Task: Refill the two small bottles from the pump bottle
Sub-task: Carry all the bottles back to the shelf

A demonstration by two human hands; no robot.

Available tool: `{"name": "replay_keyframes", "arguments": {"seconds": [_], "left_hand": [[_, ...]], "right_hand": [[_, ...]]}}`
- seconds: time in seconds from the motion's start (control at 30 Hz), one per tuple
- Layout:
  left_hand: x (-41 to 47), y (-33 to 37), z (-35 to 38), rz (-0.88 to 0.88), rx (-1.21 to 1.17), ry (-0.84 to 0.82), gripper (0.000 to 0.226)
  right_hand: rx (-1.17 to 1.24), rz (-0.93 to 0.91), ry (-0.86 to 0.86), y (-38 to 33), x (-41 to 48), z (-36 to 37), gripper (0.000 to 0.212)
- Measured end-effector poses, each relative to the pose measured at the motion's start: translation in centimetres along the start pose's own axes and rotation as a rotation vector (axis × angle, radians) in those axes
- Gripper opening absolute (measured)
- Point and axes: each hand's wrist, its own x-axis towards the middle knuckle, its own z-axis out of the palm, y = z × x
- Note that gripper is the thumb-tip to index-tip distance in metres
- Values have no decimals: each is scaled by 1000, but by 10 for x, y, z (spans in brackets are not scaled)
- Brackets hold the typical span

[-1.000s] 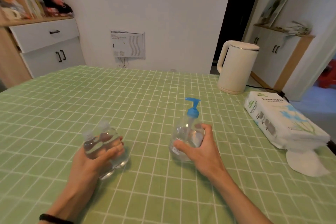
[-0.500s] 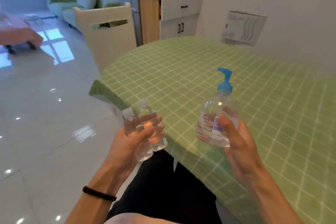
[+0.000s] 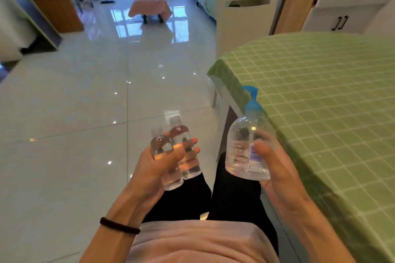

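My left hand grips two small clear bottles side by side, the left small bottle and the right small bottle, both upright with clear caps on. My right hand grips the clear pump bottle with its blue pump head, thumb across the label. Both hands hold the bottles in the air above my lap, off the table's left edge. All the bottles hold clear liquid.
The table with a green checked cloth fills the right side. A white chair stands at its far end. Glossy tiled floor spreads to the left, with a low pink table far off.
The bottles were lifted off the table and carried left past its edge. My view has swung left from the table toward the open floor. Both hands keep their grips.
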Motion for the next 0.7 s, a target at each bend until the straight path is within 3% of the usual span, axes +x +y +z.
{"name": "replay_keyframes", "arguments": {"seconds": [0.23, 0.4, 0.6, 0.7], "left_hand": [[-18, -14, -69, -75, -66, 177, 61], [-4, -36, -88, -185, -63, 271, 68], [49, -56, -94, -399, 18, 302, 45], [89, -57, -96, -468, 9, 330, 67]], "right_hand": [[4, 191, -151, 42, 27, 40, 68], [-44, 347, -135, 73, 48, 45, 72], [-26, 604, -117, 111, 93, 40, 89], [-41, 697, -139, 125, 129, 44, 83]]}}
